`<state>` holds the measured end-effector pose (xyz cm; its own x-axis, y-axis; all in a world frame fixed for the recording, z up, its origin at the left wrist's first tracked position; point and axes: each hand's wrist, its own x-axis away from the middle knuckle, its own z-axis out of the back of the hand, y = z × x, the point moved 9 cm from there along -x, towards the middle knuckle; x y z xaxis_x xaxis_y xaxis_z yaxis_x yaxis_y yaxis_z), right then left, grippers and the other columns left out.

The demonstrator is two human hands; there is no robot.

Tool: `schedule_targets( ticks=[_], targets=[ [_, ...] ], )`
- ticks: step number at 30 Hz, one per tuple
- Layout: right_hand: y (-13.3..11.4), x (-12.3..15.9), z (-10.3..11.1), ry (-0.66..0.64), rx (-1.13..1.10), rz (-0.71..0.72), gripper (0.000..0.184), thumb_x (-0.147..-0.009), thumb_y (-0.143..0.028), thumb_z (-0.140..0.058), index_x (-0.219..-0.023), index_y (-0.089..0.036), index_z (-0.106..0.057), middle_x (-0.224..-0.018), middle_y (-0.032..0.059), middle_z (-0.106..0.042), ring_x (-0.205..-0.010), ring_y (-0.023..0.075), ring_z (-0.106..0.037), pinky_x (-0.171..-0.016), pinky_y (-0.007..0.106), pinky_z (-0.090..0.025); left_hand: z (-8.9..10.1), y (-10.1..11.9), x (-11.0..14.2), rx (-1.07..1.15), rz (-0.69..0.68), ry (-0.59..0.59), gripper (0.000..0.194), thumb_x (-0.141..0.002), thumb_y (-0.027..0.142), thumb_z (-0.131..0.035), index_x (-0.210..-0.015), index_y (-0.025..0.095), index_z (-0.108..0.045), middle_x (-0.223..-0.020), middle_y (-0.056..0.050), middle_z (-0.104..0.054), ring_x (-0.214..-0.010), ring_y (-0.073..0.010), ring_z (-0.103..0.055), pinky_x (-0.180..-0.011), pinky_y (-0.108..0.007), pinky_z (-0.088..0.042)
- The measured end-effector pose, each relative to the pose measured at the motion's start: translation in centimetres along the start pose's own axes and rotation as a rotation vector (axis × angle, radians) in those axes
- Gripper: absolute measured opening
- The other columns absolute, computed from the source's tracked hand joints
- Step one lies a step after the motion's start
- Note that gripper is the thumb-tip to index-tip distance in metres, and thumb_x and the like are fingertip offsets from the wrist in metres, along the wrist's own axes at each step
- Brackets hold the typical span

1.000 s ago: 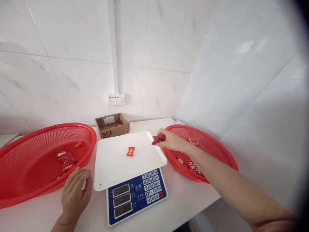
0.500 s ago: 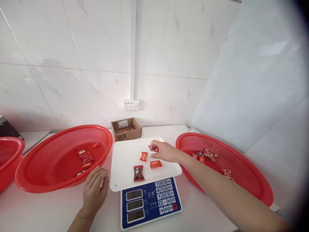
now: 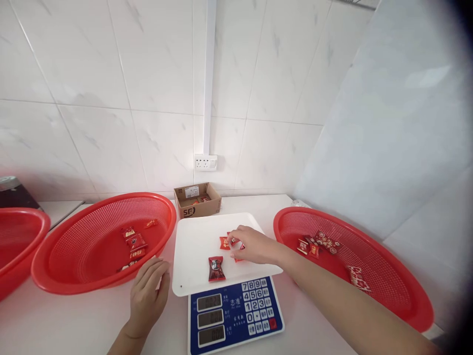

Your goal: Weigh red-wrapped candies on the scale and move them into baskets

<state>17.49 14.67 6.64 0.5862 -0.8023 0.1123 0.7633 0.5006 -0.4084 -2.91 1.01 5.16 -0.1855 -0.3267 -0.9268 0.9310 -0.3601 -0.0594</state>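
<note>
My right hand (image 3: 254, 246) hangs low over the white scale plate (image 3: 195, 256), its fingertips pinched on a small red wrapped candy (image 3: 232, 238). Beside them lies another red candy (image 3: 223, 242), and a third (image 3: 239, 259) is partly hidden under my fingers. A larger dark red candy (image 3: 216, 268) sits nearer the plate's front edge. My left hand (image 3: 148, 298) holds nothing, its fingers loosely apart, resting on the white counter between the left red basket's rim and the plate's corner.
A blue-faced scale panel (image 3: 235, 315) with keypad sits below the plate. Red mesh baskets stand either side: left (image 3: 103, 271) and right (image 3: 354, 246), both holding candies. A third red basket (image 3: 18, 246) sits far left. A small cardboard box (image 3: 197, 199) stands behind the plate.
My right hand has come down from above the plate to the candies on it, covering one. My left hand has barely moved, and the view has shifted slightly.
</note>
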Motion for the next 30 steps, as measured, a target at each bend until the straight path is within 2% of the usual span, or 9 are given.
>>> schedule_targets(
  ticks=[3,7,10,14,16,18,20,25,30],
  targets=[
    [-0.7,-1.1,-0.7,0.049,0.156,0.021,0.022,-0.078,-0.022,-0.058,-0.099,-0.021,-0.065,-0.1,0.0086,-0.061,-0.097,0.0245,-0.054,-0.074,0.031,-0.043,0.1,0.1,0.0,0.0,-0.005,0.002,0.007,-0.082,0.011,-0.055,-0.087,0.013,-0.06,-0.078,-0.01,-0.068,-0.081,-0.0205,-0.064,-0.071,-0.03,-0.054],
    [-1.3,-2.8,-0.9,0.122,0.204,0.03,0.026,-0.082,-0.012,-0.049,-0.101,-0.019,-0.065,-0.1,0.0114,-0.062,-0.102,0.0275,-0.05,-0.078,0.035,-0.041,0.0,0.1,0.2,-0.014,-0.007,-0.005,0.007,-0.083,0.012,-0.055,-0.088,0.012,-0.06,-0.079,-0.011,-0.069,-0.082,-0.0216,-0.065,-0.069,-0.031,-0.054],
    [-1.6,-3.2,-0.6,0.16,0.175,0.031,0.027,-0.084,-0.024,-0.054,-0.109,-0.019,-0.062,-0.106,0.0111,-0.06,-0.106,0.0273,-0.049,-0.082,0.036,-0.041,0.0,-0.1,0.2,-0.018,0.002,-0.002,0.007,-0.083,0.012,-0.054,-0.088,0.013,-0.06,-0.079,-0.01,-0.069,-0.081,-0.0214,-0.065,-0.069,-0.031,-0.055],
    [-1.9,-2.5,-0.4,0.13,-0.002,0.055,0.045,-0.082,-0.046,-0.057,-0.121,-0.023,-0.056,-0.116,0.0093,-0.056,-0.109,0.0238,-0.051,-0.086,0.034,-0.043,-0.1,-0.2,0.1,-0.007,0.02,-0.004,0.008,-0.083,0.011,-0.054,-0.088,0.014,-0.06,-0.079,-0.009,-0.069,-0.082,-0.0205,-0.064,-0.071,-0.031,-0.054],
    [-2.0,-2.0,-0.2,0.122,-0.096,0.078,0.051,-0.083,-0.05,-0.055,-0.126,-0.022,-0.052,-0.126,0.0105,-0.052,-0.118,0.0244,-0.047,-0.093,0.036,-0.04,-0.1,-0.2,0.0,0.001,0.024,-0.015,0.008,-0.083,0.011,-0.054,-0.088,0.013,-0.059,-0.08,-0.01,-0.069,-0.082,-0.0203,-0.064,-0.071,-0.03,-0.054],
    [-2.1,-1.5,0.4,0.16,-0.097,0.093,0.049,-0.087,-0.046,-0.049,-0.129,-0.021,-0.05,-0.133,0.0109,-0.049,-0.125,0.0248,-0.04,-0.1,0.038,-0.035,-0.1,-0.3,0.0,0.008,0.027,-0.016,0.008,-0.083,0.01,-0.055,-0.087,0.013,-0.059,-0.079,-0.01,-0.069,-0.082,-0.0202,-0.064,-0.072,-0.03,-0.054],
    [-2.0,-0.9,0.7,0.19,-0.036,0.09,0.042,-0.089,-0.039,-0.047,-0.126,-0.02,-0.052,-0.132,0.0105,-0.05,-0.126,0.0247,-0.039,-0.102,0.039,-0.033,0.0,-0.3,0.0,0.013,0.03,-0.012,0.008,-0.082,0.009,-0.055,-0.087,0.013,-0.059,-0.079,-0.01,-0.069,-0.082,-0.02,-0.064,-0.073,-0.03,-0.053],
    [-0.9,1.3,-1.2,0.065,0.061,0.059,0.031,-0.084,-0.025,-0.054,-0.114,-0.02,-0.059,-0.122,0.0098,-0.056,-0.113,0.0245,-0.051,-0.093,0.036,-0.04,0.1,-0.4,-0.1,0.024,0.047,-0.005,0.009,-0.082,0.009,-0.055,-0.087,0.014,-0.06,-0.079,-0.008,-0.069,-0.082,-0.0193,-0.064,-0.074,-0.029,-0.053],
    [1.0,3.1,-1.7,0.015,0.201,-0.041,0.028,-0.084,-0.01,-0.043,-0.106,-0.018,-0.058,-0.108,0.01,-0.061,-0.101,0.0248,-0.057,-0.082,0.036,-0.043,0.2,-0.4,-0.3,0.024,0.057,-0.008,0.01,-0.082,0.01,-0.055,-0.086,0.017,-0.061,-0.079,-0.006,-0.069,-0.081,-0.0183,-0.065,-0.072,-0.029,-0.053]
  ],
)
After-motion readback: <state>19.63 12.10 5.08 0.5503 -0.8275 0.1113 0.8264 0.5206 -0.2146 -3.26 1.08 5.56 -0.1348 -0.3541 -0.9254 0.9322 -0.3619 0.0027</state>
